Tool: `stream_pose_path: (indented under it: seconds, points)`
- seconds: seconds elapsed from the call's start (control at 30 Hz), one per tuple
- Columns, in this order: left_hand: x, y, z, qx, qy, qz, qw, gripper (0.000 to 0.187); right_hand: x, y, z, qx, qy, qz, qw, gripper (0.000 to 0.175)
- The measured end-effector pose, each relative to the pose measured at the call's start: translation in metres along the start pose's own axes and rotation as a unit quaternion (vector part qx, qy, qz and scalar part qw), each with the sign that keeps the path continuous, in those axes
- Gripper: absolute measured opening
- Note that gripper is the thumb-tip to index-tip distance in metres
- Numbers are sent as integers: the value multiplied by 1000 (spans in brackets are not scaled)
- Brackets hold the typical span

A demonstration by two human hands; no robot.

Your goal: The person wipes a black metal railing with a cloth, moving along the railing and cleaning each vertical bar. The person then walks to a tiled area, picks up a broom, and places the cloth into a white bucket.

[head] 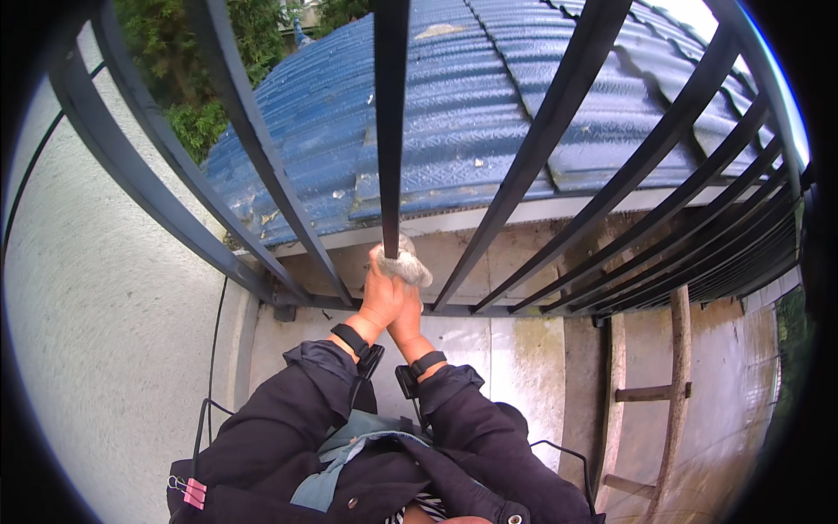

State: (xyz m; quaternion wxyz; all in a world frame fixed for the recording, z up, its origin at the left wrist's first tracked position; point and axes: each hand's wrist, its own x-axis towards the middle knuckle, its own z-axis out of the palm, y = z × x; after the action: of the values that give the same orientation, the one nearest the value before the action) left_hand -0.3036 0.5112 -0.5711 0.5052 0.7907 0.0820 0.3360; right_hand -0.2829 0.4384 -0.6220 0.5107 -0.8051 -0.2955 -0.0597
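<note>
Both my hands meet low on one upright bar of a dark metal railing. A grey, wet-looking cloth is wrapped around that bar under my fingers. My left hand presses the cloth from the left side, its thumb along the bar. Close against it, my right hand holds the cloth from the right; its fingers are partly hidden by the cloth and the left hand. The railing's bottom rail runs just beyond my wrists.
Beyond the bars lies a blue corrugated roof. A rough pale wall with a black cable rises on the left. On the right, a wooden ladder stands past a ledge. Green shrubs grow at upper left.
</note>
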Motion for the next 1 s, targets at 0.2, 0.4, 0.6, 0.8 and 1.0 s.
stream_pose_path:
  seconds: [0.2, 0.4, 0.6, 0.8, 1.0]
  points:
    - [-23, -30, 12, 65, -30, -50, 996, 64, -27, 53, 26, 9, -54, 95, 994, 33]
    - [-48, -82, 22, 92, -44, -84, 991, 59, -49, 88, 48, -5, -40, 82, 996, 39]
    - [-84, -142, 33, 119, -69, -110, 984, 62, -72, 123, 61, -26, -90, 148, 985, 36]
    - [-85, -162, 31, 165, -142, -124, 968, 61, -72, 127, 56, -69, -144, 171, 972, 24]
    - [-82, -146, 28, 108, -159, -179, 965, 54, -71, 126, 52, -15, -95, 217, 971, 19]
